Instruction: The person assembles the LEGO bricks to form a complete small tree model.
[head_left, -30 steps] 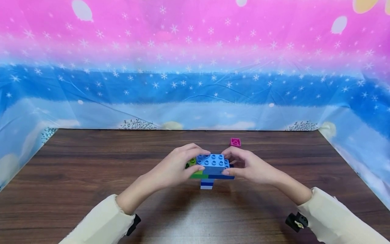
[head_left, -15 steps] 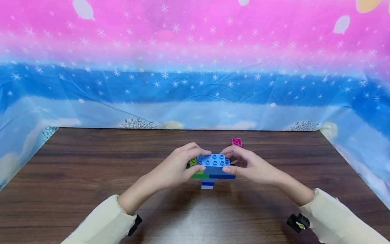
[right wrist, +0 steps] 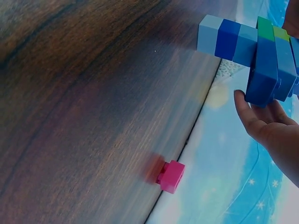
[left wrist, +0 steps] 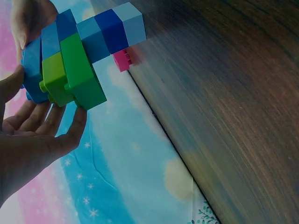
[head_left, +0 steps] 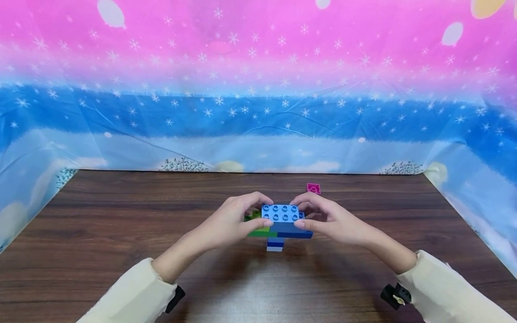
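In the head view a stack of toy building bricks stands at mid-table, wider at the top than below. On top lies a light blue brick (head_left: 279, 213) with two rows of studs. Beneath it are a lime green brick (left wrist: 56, 74), a green brick (left wrist: 84, 70) and a dark blue brick (right wrist: 262, 70). A narrow column of blue bricks (right wrist: 225, 39), palest at the bottom, carries them. My left hand (head_left: 236, 220) grips the stack's left end, thumb in front and fingers behind. From the other side my right hand (head_left: 333, 217) holds the right end likewise.
A pink brick (head_left: 313, 188) lies studs down on the brown wooden table (head_left: 121, 233), behind my right hand. A printed cloth (head_left: 258, 112) with snowflakes hangs along the table's back and sides.
The left fingers have drawn back leftward off the top brick, so more of its studs show. My right thumb has shifted up onto the top brick's front. The stack stays put.
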### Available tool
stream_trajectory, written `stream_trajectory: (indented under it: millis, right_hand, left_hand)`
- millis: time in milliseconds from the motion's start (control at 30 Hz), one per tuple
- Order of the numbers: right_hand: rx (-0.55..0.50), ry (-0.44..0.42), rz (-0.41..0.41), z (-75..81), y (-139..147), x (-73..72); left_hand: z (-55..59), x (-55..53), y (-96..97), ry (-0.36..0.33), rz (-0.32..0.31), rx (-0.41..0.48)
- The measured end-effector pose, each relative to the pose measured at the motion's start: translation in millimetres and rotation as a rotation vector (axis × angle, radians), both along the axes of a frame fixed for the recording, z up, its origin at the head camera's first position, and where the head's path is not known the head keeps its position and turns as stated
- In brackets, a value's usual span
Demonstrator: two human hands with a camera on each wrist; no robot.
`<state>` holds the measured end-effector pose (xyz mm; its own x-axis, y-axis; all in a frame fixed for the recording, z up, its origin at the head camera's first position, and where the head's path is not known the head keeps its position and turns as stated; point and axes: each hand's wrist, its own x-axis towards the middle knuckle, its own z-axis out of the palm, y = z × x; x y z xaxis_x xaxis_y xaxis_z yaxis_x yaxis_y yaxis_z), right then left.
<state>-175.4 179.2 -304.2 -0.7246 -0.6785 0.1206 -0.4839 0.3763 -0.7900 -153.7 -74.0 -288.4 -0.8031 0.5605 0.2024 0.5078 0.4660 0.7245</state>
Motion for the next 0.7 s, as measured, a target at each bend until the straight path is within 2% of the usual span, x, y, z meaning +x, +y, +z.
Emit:
stream_trajectory:
  millis: [333, 700]
  right_hand:
    - [0.003, 0.006, 0.005, 0.6, 0.3, 0.1]
    - [0.027, -0.004, -0.009, 3.9, 0.2, 0.0]
  left_hand:
    - [-4.1, -0.8, -3.9, -0.079, -0.006, 0.007]
    - [-6.2, -1.0, -3.4, -0.052, -0.001, 0.040]
